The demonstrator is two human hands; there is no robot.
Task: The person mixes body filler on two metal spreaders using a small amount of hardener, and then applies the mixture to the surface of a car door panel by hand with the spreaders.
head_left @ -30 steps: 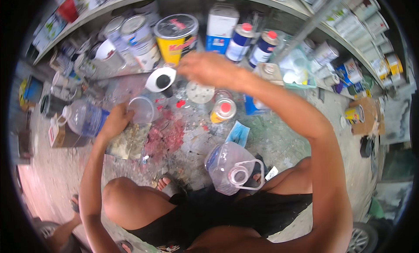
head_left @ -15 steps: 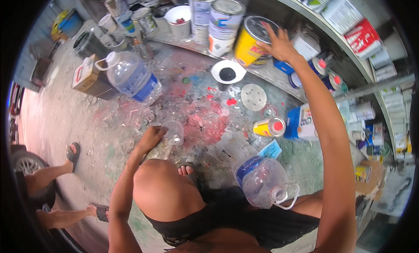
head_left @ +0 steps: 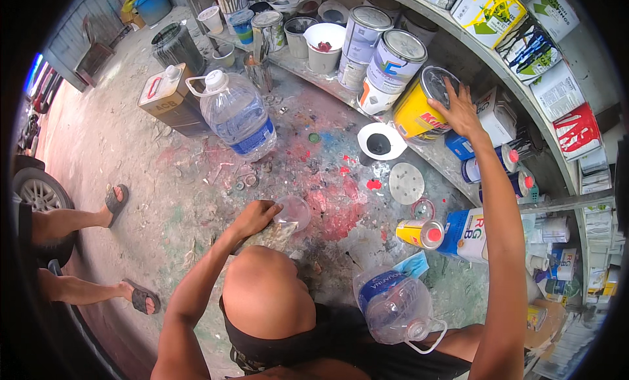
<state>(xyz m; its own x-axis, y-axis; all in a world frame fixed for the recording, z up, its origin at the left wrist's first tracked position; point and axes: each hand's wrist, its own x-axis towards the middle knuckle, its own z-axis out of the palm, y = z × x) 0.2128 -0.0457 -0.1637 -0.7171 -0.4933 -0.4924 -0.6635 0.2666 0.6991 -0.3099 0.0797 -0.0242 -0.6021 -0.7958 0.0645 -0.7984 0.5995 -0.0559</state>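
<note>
My left hand (head_left: 257, 219) is closed on the side of a clear plastic cup (head_left: 294, 211), held low over the paint-stained floor by my bent knee. A pale, mottled strip (head_left: 278, 235) shows just under that hand; I cannot make out what it is. My right arm reaches out to the shelf on the right. There my right hand (head_left: 462, 111) rests with spread fingers on the dark lid of a big yellow can (head_left: 418, 111). Near that can, on the floor side, is a white paper-rimmed cup (head_left: 382, 141) with dark liquid in it.
A large water jug (head_left: 239, 118) and a metal tin (head_left: 171, 103) stand left. An empty-looking jug (head_left: 394, 306) lies by my leg. A perforated disc (head_left: 407, 183), a small yellow can (head_left: 419, 234) and a blue-white tin (head_left: 462, 234) are right. Another person's sandalled feet (head_left: 116, 203) are left.
The view has swung left, so the scene sits farther right in the picture. My right hand stays on the yellow can's lid, and my left still holds the clear cup.
</note>
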